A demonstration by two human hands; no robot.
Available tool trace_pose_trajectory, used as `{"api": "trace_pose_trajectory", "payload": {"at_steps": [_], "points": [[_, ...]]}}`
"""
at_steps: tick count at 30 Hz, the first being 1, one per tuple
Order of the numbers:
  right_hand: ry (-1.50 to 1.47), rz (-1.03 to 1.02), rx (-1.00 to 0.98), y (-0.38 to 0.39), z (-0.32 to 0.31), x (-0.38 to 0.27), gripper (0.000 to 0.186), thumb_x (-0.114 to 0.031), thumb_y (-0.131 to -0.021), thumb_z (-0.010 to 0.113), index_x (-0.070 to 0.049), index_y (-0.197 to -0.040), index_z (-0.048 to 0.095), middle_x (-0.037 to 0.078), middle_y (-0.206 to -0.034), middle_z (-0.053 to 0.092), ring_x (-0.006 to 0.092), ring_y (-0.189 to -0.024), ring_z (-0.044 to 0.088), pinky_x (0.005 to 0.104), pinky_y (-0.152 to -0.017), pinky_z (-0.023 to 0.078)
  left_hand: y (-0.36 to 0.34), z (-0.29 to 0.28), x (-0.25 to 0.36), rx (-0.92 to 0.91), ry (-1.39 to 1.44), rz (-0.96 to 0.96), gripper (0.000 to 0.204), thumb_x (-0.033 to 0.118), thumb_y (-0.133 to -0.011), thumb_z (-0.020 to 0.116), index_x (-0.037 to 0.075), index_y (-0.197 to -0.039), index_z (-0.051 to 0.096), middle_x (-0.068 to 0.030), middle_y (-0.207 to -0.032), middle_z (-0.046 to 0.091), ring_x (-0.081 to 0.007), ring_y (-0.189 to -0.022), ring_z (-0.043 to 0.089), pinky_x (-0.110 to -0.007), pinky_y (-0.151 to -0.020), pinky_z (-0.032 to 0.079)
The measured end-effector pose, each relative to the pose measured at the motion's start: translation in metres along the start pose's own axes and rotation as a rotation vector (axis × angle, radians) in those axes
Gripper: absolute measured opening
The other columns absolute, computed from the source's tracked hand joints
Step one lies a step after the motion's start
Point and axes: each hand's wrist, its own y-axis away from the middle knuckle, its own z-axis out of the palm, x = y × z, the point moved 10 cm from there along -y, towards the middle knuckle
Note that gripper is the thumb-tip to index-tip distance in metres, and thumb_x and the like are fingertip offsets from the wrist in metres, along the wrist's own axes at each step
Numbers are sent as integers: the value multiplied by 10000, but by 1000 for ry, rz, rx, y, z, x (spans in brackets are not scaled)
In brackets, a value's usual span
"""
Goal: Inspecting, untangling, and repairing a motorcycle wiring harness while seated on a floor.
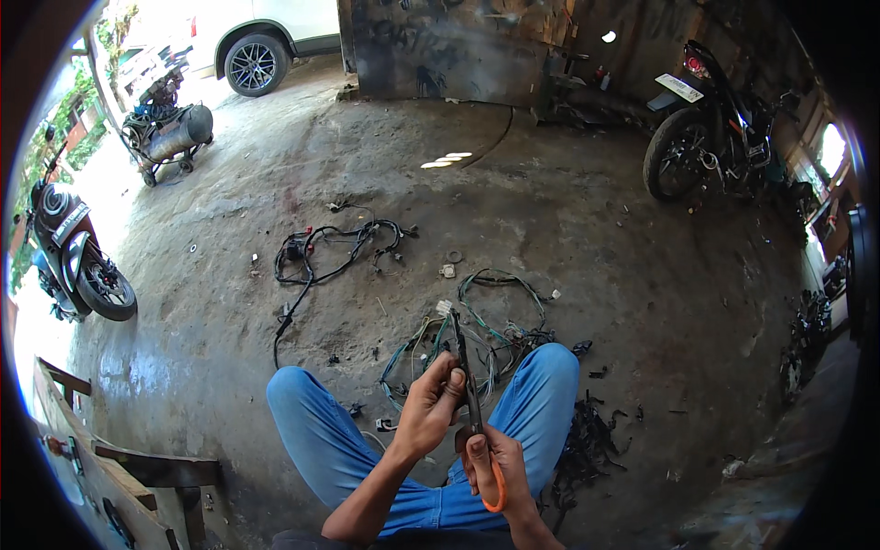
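My left hand is closed, its thumb and fingers pinching a black-wrapped wire bundle between my knees. At the bundle's far end is a white connector. My right hand, just below and to the right, is closed round scissors with an orange handle loop. The scissors' blades are hard to tell from the dark bundle running up from that hand. Beyond my hands, loose green, blue and white wires of a harness spread over the floor.
A black wiring harness lies ahead to the left. Black scraps are heaped beside my right knee. Motorcycles stand at left and far right. An air compressor, a white car and a wooden bench surround the concrete floor.
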Motion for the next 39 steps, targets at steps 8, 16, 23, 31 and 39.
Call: {"api": "trace_pose_trajectory", "payload": {"at_steps": [8, 16, 23, 31, 39], "points": [[20, -67, -10, -4, 0, 0, 546, -567, -967, 572, -28, -885, 600, -30, -555, 476, 39, -422, 458, 218, -376, 364, 4, 3, -9, -8, 161, -52, 200, 267, -1084, 480, 77, -1022, 494, 70, -754, 418, -18, -586, 353, -202, -504, 293], [-404, 241, -305, 3, 18, 16, 702, -706, -914, 524, -9, -986, 568, -31, -643, 445, 55, -512, 445, 230, -433, 367, 1, -12, -1, 6, 64, -55, 228, 270, -1080, 487, 67, -978, 508, 58, -742, 463, -15, -595, 395, -194, -505, 319], [-647, 399, -547, 12, 18, 0, 855, -842, -860, 288, -33, -1007, 520, 1, -674, 487, 74, -454, 479, 234, -396, 432, 0, -10, -2, -74, -86, -167, 263, 282, -1072, 513, 54, -940, 521, 50, -733, 478, -19, -601, 432, -198, -506, 338], [-919, 577, -727, 20, 16, -17, 889, -854, -859, 199, -34, -1001, 509, 46, -669, 500, 117, -450, 520, 248, -355, 462, 1, -5, 2, -179, 3, -273, 268, 301, -1067, 522, 52, -973, 555, 43, -759, 493, -27, -614, 498, -204, -478, 339], [-444, 332, -474, 8, 19, 2, 794, -797, -908, 290, -57, -1117, 486, 36, -740, 465, 117, -636, 545, 250, -560, 462, -4, -8, 0, -35, 16, -218, 272, 309, -1057, 545, 51, -976, 579, 33, -760, 549, -34, -603, 515, -207, -481, 342]]}}
